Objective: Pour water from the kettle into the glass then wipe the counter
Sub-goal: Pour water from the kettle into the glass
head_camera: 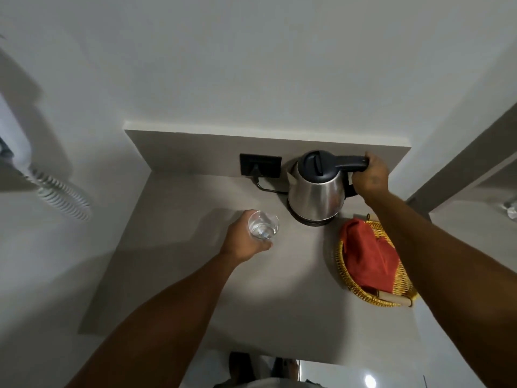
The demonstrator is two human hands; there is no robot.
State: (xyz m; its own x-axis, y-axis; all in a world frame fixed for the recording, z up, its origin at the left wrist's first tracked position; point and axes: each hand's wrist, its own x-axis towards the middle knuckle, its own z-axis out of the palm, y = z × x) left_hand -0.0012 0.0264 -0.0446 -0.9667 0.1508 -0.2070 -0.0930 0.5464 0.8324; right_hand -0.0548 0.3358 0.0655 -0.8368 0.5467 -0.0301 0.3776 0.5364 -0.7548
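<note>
Basket [353, 287] with red cloth [369, 261] beside kettle [317, 191].

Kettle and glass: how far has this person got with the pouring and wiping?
The pour looks done or nearly so: the glass already holds some water. In hand: the left hand grips the glass on the counter, and the right hand grips the handle of the kettle, which sits upright on its base. Left: wiping; the red cloth lies untouched in the wicker basket.
</note>
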